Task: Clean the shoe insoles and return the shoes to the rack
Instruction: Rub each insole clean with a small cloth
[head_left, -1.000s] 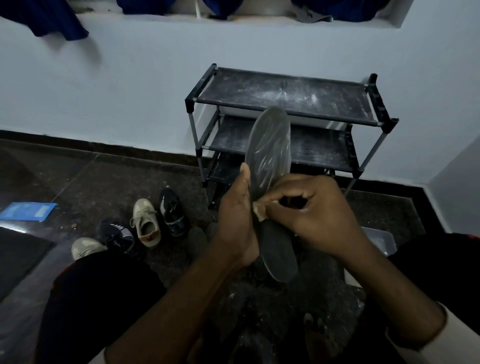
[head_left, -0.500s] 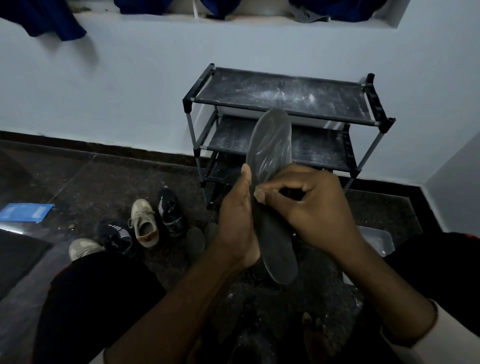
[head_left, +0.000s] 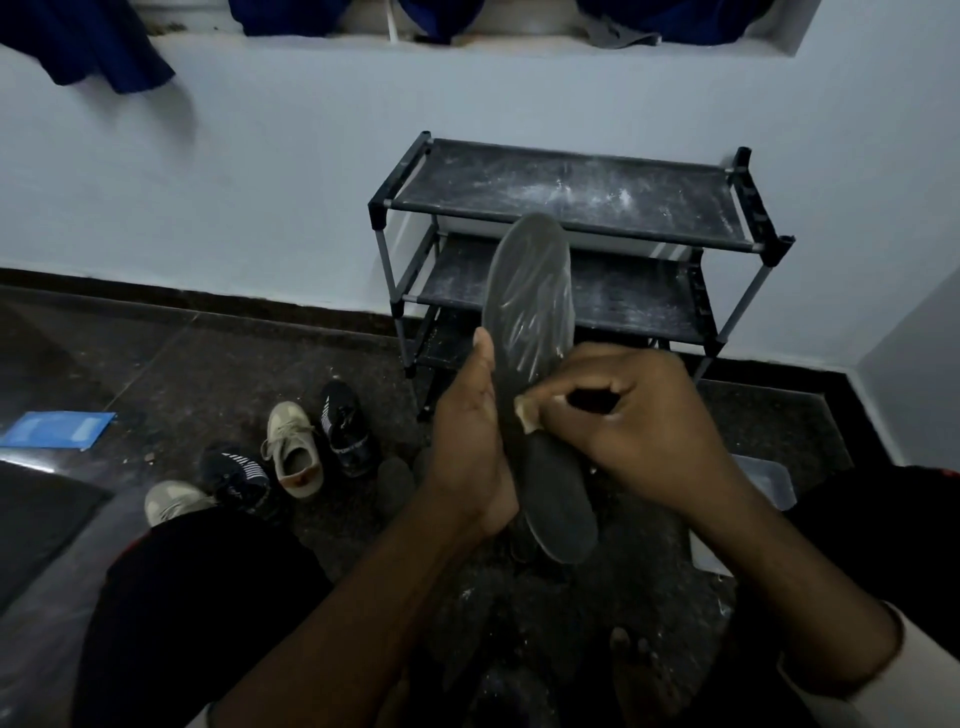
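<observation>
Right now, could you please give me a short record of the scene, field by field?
Insole: dark insole, held upright in front of the rack
Left hand: left hand grips the insole's edge at mid-length
Right hand: right hand pinches a small pale piece against the insole; what it is cannot be told
Rack: black shoe rack by the wall, shelves streaked white
Shoes: beige shoe and black shoe side by side on the floor, left of the rack
Other: blue sheet on the floor, far left
</observation>
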